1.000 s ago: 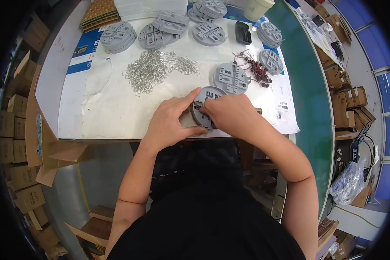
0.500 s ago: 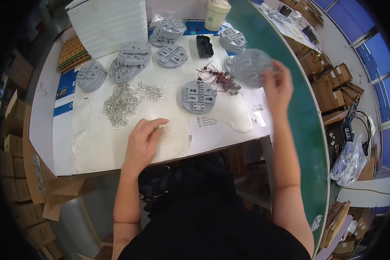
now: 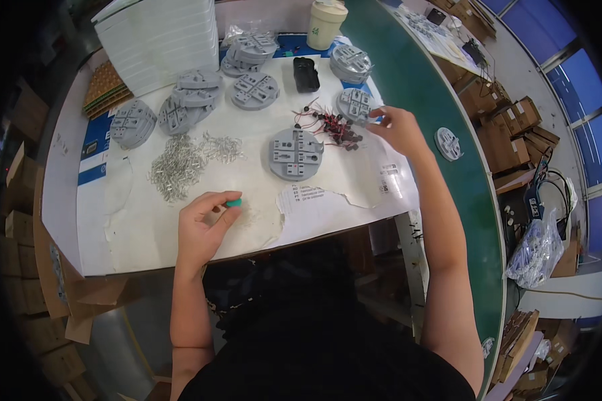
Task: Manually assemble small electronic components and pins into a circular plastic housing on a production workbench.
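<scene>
My left hand (image 3: 206,224) is closed in a pinch above the near part of the white work surface. Between its thumb and forefinger is a small green piece (image 3: 234,202); its exact kind is unclear. My right hand (image 3: 400,130) reaches to the far right, thumb and fingers closed at the right edge of a round grey slotted plastic base (image 3: 354,104). Another grey base (image 3: 296,155) lies face up in front of me. Beside it is a tangle of red and black wired parts (image 3: 340,131). Loose metal pins or clips (image 3: 177,167) form a heap left of centre.
Stacked grey bases (image 3: 191,100) stand at the back left, before white trays (image 3: 157,43). A black box (image 3: 306,73) and a lidded cream bin (image 3: 326,25) are at the back. One grey base (image 3: 449,144) lies on the green bench (image 3: 478,220) at right.
My right hand no longer carries the blurred grey base and is now at another one. A grey base now shows on the green bench. The green piece in my left hand is more visible.
</scene>
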